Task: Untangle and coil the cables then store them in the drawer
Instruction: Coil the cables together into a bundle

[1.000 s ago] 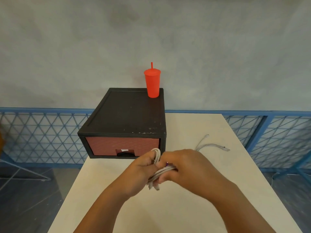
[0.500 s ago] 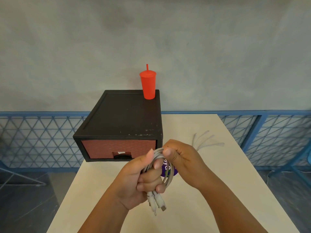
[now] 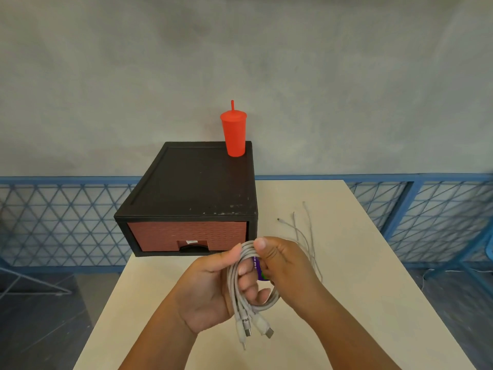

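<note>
Pale bench [image 3: 360, 276] under a grey wall, and the coil of white cables [image 3: 250, 287] is held above it between two hands: the left hand [image 3: 210, 292] curls its fingers through the loops while the right hand [image 3: 282, 265] pinches the top by a purple tag [image 3: 257, 267]. Three plugs dangle below. Coiling looks nearly done, I'd say, but the thin loose strands [image 3: 306, 231], three ends by my count, trail just beyond the right hand and want gathering in. Then the one drawer [image 3: 186, 235], shut, just ahead of the left hand; one hand must come free to pull it. One red cup [image 3: 234, 134] stands on top, farther back.
</note>
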`<move>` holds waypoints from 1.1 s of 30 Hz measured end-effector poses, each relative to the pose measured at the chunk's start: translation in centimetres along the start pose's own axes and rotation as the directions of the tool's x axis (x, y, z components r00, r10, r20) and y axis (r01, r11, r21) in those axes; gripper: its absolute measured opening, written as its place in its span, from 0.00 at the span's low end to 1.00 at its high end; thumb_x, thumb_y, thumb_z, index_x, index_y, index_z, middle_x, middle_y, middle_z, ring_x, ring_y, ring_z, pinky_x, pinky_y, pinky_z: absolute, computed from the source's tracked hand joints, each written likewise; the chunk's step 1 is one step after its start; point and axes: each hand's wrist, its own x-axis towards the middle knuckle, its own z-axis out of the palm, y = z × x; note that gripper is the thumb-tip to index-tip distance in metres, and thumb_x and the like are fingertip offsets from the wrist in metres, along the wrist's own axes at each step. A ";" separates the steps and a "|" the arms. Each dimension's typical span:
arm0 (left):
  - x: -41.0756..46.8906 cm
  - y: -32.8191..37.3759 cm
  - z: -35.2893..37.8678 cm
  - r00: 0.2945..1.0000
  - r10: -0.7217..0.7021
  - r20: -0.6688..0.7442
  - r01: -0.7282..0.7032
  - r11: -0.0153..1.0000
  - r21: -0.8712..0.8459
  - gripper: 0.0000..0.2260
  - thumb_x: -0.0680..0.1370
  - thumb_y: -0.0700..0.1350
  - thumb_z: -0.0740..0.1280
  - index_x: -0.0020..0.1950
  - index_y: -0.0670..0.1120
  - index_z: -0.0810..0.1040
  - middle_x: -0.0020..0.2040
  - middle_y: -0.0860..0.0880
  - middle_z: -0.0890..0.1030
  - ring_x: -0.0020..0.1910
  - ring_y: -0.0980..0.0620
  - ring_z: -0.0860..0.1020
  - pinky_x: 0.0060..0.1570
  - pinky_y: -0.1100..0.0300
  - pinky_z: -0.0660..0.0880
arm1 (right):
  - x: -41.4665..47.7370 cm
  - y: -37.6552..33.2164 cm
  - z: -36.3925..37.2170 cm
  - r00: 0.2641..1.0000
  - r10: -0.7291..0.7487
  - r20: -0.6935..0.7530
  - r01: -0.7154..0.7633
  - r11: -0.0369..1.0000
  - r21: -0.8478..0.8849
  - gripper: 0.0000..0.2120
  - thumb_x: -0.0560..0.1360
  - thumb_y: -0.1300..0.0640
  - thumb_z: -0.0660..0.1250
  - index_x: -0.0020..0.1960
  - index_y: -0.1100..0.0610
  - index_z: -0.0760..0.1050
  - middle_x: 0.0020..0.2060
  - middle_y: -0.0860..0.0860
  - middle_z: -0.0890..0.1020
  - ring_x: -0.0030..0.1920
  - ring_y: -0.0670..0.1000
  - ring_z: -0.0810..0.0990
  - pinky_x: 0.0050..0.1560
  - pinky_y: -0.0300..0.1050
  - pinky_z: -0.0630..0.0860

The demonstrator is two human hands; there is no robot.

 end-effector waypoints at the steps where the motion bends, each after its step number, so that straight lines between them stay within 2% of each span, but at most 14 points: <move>1: 0.1 -0.1 -0.2 0.999 -0.013 0.046 0.014 1.000 -0.026 0.13 0.70 0.51 0.72 0.33 0.43 0.76 0.24 0.50 0.75 0.25 0.54 0.74 0.47 0.56 0.77 | 0.0 0.1 0.0 1.000 -0.002 -0.018 0.002 1.000 -0.004 0.34 0.65 0.27 0.58 0.42 0.58 0.78 0.34 0.61 0.76 0.35 0.54 0.72 0.39 0.52 0.74; 5: 0.4 -0.4 -0.1 0.999 0.000 -0.048 -0.001 1.000 -0.014 0.15 0.67 0.52 0.75 0.32 0.44 0.75 0.20 0.54 0.66 0.17 0.59 0.66 0.38 0.58 0.77 | 0.0 -0.3 -0.2 0.998 -0.001 -0.068 0.006 0.998 0.063 0.27 0.70 0.34 0.58 0.37 0.58 0.78 0.31 0.57 0.71 0.31 0.49 0.67 0.32 0.38 0.66; 7: 0.5 -0.6 -0.2 1.000 0.021 -0.022 -0.022 0.999 -0.045 0.15 0.68 0.52 0.74 0.34 0.43 0.76 0.19 0.54 0.67 0.17 0.59 0.66 0.36 0.58 0.77 | -0.1 -0.6 -0.3 0.998 -0.003 -0.070 0.008 0.998 0.068 0.24 0.74 0.38 0.57 0.33 0.53 0.78 0.29 0.54 0.69 0.28 0.45 0.65 0.29 0.34 0.64; 9: 0.8 -0.7 -0.5 0.995 0.023 0.096 -0.012 0.993 -0.115 0.16 0.74 0.54 0.68 0.41 0.41 0.78 0.20 0.53 0.69 0.18 0.60 0.68 0.39 0.58 0.78 | -0.2 -0.7 -0.3 0.998 -0.013 -0.062 0.017 0.998 0.068 0.22 0.75 0.39 0.56 0.28 0.48 0.76 0.28 0.52 0.69 0.29 0.46 0.66 0.30 0.35 0.65; 12: 1.1 -0.6 -0.8 0.962 0.014 0.272 0.031 0.987 -0.159 0.24 0.80 0.56 0.55 0.56 0.36 0.77 0.25 0.52 0.66 0.23 0.59 0.74 0.49 0.59 0.76 | -0.2 -0.7 -0.3 0.999 -0.006 -0.048 0.010 0.996 0.084 0.20 0.72 0.39 0.57 0.29 0.50 0.73 0.29 0.51 0.71 0.33 0.48 0.69 0.35 0.38 0.69; 14: 1.2 -0.7 -1.0 0.954 0.018 0.299 0.024 0.991 -0.135 0.25 0.81 0.55 0.52 0.61 0.35 0.74 0.26 0.52 0.65 0.26 0.59 0.77 0.53 0.59 0.75 | -0.2 -0.6 -0.5 0.999 0.010 -0.043 -0.005 0.994 0.107 0.19 0.72 0.39 0.58 0.33 0.52 0.75 0.30 0.51 0.73 0.34 0.47 0.71 0.35 0.35 0.70; 16: 1.2 -1.1 -1.0 0.949 0.042 0.311 0.000 0.991 -0.133 0.24 0.82 0.53 0.52 0.64 0.33 0.71 0.27 0.51 0.65 0.25 0.58 0.74 0.54 0.58 0.74 | -0.2 -0.6 -0.7 0.999 0.007 -0.047 -0.002 0.993 0.117 0.20 0.70 0.39 0.59 0.34 0.55 0.76 0.29 0.49 0.74 0.31 0.43 0.72 0.32 0.32 0.70; 18: 1.2 -1.4 -0.8 0.949 0.096 0.301 -0.046 0.985 -0.169 0.24 0.82 0.52 0.51 0.66 0.32 0.68 0.28 0.51 0.65 0.25 0.57 0.67 0.56 0.58 0.73 | -0.1 -0.6 -1.3 0.999 -0.011 -0.046 0.014 0.998 0.065 0.22 0.69 0.38 0.57 0.35 0.56 0.77 0.27 0.47 0.74 0.29 0.42 0.72 0.32 0.33 0.70; 21: 0.8 -0.7 -0.6 0.942 0.201 0.267 -0.129 0.956 -0.264 0.26 0.82 0.53 0.49 0.68 0.33 0.65 0.30 0.51 0.65 0.27 0.57 0.65 0.56 0.59 0.72 | 0.1 0.1 -2.5 0.998 -0.016 -0.063 0.010 0.995 -0.096 0.20 0.70 0.36 0.58 0.33 0.51 0.75 0.27 0.45 0.77 0.31 0.41 0.74 0.34 0.36 0.72; 25: 0.2 0.4 -1.4 0.943 0.262 0.204 -0.180 0.920 -0.349 0.29 0.82 0.55 0.44 0.73 0.33 0.55 0.33 0.49 0.66 0.30 0.55 0.65 0.59 0.57 0.69 | -0.3 0.9 -4.3 0.997 0.005 -0.074 -0.032 0.931 -0.364 0.14 0.75 0.48 0.62 0.32 0.46 0.67 0.25 0.35 0.75 0.28 0.36 0.72 0.28 0.28 0.66; 28: 0.0 0.3 -1.7 0.954 0.263 0.146 -0.208 0.927 -0.314 0.27 0.82 0.52 0.42 0.74 0.34 0.50 0.35 0.47 0.67 0.32 0.53 0.65 0.61 0.56 0.66 | -0.5 0.9 -4.6 0.999 0.026 -0.041 -0.041 0.900 -0.434 0.14 0.76 0.48 0.60 0.32 0.44 0.66 0.24 0.34 0.74 0.28 0.34 0.72 0.29 0.27 0.66; 30: 0.1 0.1 -1.7 0.956 0.276 0.096 -0.241 0.930 -0.278 0.25 0.82 0.50 0.42 0.73 0.33 0.50 0.36 0.43 0.73 0.33 0.52 0.65 0.61 0.54 0.66 | -0.5 1.0 -4.4 0.998 0.054 -0.032 -0.063 0.897 -0.437 0.13 0.74 0.43 0.57 0.34 0.47 0.69 0.25 0.40 0.75 0.29 0.38 0.72 0.30 0.29 0.65; 31: 0.1 0.2 -1.7 0.954 0.290 0.078 -0.260 0.928 -0.268 0.25 0.82 0.49 0.42 0.73 0.33 0.50 0.38 0.42 0.76 0.33 0.51 0.67 0.61 0.54 0.65 | -0.5 1.1 -4.3 0.996 0.084 -0.019 -0.084 0.900 -0.428 0.14 0.74 0.42 0.56 0.35 0.47 0.70 0.24 0.43 0.74 0.29 0.40 0.71 0.30 0.30 0.64; 33: 0.1 0.5 -1.6 0.944 0.330 0.020 -0.317 0.922 -0.223 0.24 0.83 0.48 0.42 0.73 0.33 0.49 0.40 0.41 0.77 0.35 0.49 0.73 0.61 0.53 0.64 | -0.6 1.4 -3.8 0.985 0.168 0.035 -0.138 0.898 -0.417 0.14 0.77 0.45 0.56 0.36 0.46 0.72 0.22 0.41 0.74 0.26 0.39 0.70 0.32 0.33 0.64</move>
